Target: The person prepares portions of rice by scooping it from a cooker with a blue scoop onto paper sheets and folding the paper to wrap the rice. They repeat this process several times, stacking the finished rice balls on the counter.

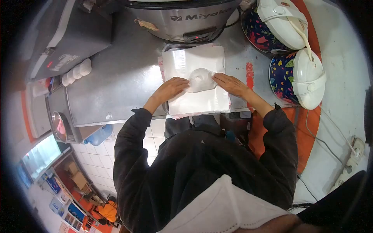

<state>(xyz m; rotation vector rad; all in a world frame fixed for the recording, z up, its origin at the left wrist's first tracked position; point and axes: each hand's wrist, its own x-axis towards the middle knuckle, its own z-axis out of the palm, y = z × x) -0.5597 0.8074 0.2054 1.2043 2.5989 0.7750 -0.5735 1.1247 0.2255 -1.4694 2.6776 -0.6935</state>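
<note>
A rounded white mound in a thin, shiny wrap (pixel 201 80), which looks like a portion of rice, lies on a stack of white paper sheets (pixel 194 104). My left hand (pixel 170 90) is at its left side, with the fingers closed on the edge of the wrap. On the opposite side, my right hand (pixel 232 84) pinches the wrap near the mound's upper right edge. Both hands rest low over the paper. Exactly how the fingertips grip the wrap is too small to make out.
A large Miyako cooker (pixel 182 23) stands behind the paper on the metal table (pixel 116 93). Two flowered containers with white lids (pixel 309 79) are at the right. Several small white bundles (pixel 77 72) line up beside a grey box (pixel 70 42) at left. A metal bowl (pixel 60 126) sits lower left.
</note>
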